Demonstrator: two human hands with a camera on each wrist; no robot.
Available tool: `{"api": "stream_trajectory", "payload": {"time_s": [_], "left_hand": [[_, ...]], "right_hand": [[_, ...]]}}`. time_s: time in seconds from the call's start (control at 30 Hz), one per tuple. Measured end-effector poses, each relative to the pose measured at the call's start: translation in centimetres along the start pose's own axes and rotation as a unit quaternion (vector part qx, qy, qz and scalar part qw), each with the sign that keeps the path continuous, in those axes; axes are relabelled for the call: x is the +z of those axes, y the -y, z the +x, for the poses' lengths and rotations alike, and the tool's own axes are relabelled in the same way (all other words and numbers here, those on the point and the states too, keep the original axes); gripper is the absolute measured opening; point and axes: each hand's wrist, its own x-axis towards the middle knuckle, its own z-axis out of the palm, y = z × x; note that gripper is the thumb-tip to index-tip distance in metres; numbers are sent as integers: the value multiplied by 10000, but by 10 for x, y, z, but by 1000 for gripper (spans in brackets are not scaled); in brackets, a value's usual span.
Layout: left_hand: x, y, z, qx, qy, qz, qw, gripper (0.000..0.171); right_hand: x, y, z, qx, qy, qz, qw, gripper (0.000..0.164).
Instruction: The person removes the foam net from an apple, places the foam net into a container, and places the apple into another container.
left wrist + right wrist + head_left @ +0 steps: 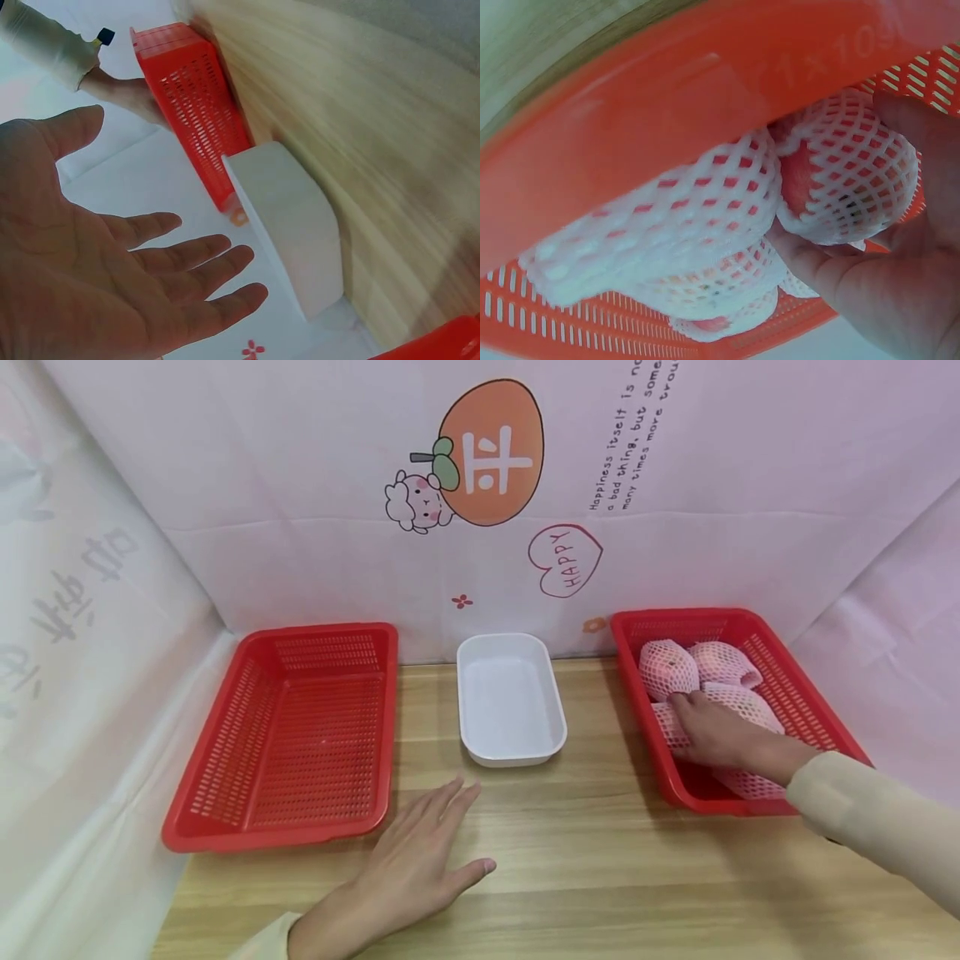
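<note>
Seen from the head camera, a person in pale sleeves works at a wooden table [570, 860], right hand [716, 731] dipped into the right-hand red basket [723, 805] among fruit in foam nets [667, 668]. The fingertips there are partly hidden from me. The left hand [408, 860], fingers straight and thumb held wide, holds nothing near the front corner of the left-hand red basket [392, 718]. A white tray [512, 758] stands between the two baskets, below a printed backdrop [337, 527] bearing a heart marked "HAPPY".

From the left wrist, that same palm faces us, bare, its fingers loosely extended and apart from the tray. Beyond it, the right arm reaches over the far basket's rim; a small dark block [106, 36] shows at the cuff.

From the right wrist, we see the grip: thumb on one side, fingers on the other, curled round one netted fruit [862, 172] inside the basket. Reddish skin shows through the mesh, and another netted piece [690, 202] lies just beside it.
</note>
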Motion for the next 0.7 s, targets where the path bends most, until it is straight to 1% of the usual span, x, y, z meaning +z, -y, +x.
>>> {"api": "stream_trajectory", "payload": {"time_s": [0.23, 0.4, 0.57, 0.7], "left_hand": [[6, 4, 0, -74, 59, -13, 10000, 83], [6, 6, 0, -196, 120, -117, 9997, 83], [7, 10, 1, -261, 89, -147, 9995, 84], [9, 12, 0, -342, 150, -246, 9990, 85]], "right_hand": [[-2, -2, 0, 301, 64, 258, 9992, 89], [-6, -2, -3, 377, 9, 401, 9985, 90], [-17, 1, -4, 453, -118, 404, 9981, 91], [-32, 7, -6, 486, -259, 294, 9981, 94]]}}
